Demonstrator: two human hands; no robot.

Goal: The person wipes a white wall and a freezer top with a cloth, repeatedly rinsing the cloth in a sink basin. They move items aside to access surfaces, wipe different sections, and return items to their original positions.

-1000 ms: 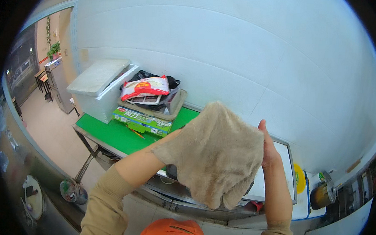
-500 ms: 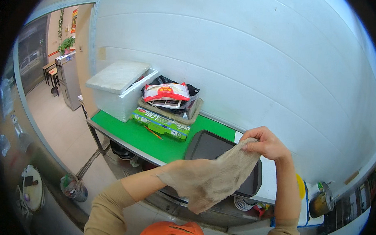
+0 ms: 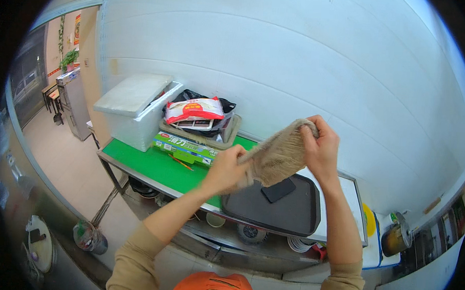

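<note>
A beige-grey cloth [image 3: 278, 157] is stretched in the air between my two hands, above the table. My left hand [image 3: 225, 169] is closed on its lower left end. Higher up, my right hand [image 3: 320, 149] pinches the bunched upper right corner. Below the cloth a dark rectangular tray [image 3: 291, 215] lies on the table, and on it rests a flat black object [image 3: 278, 190], perhaps a phone; the cloth hides the tray's far left part.
On the green tabletop [image 3: 128, 155] stand a white foam box [image 3: 133, 102], a green film carton [image 3: 183, 147], an orange pencil [image 3: 181, 162] and a tan basket [image 3: 235, 132] with a red-and-white packet [image 3: 195, 109]. A metal pot [image 3: 397, 237] is at right. Bowls sit on the shelf underneath.
The cloth has been raised and pulled taut, uncovering the black object on the tray. My left hand, hidden before, now shows gripping the cloth; my right hand has moved up. The view has shifted slightly.
</note>
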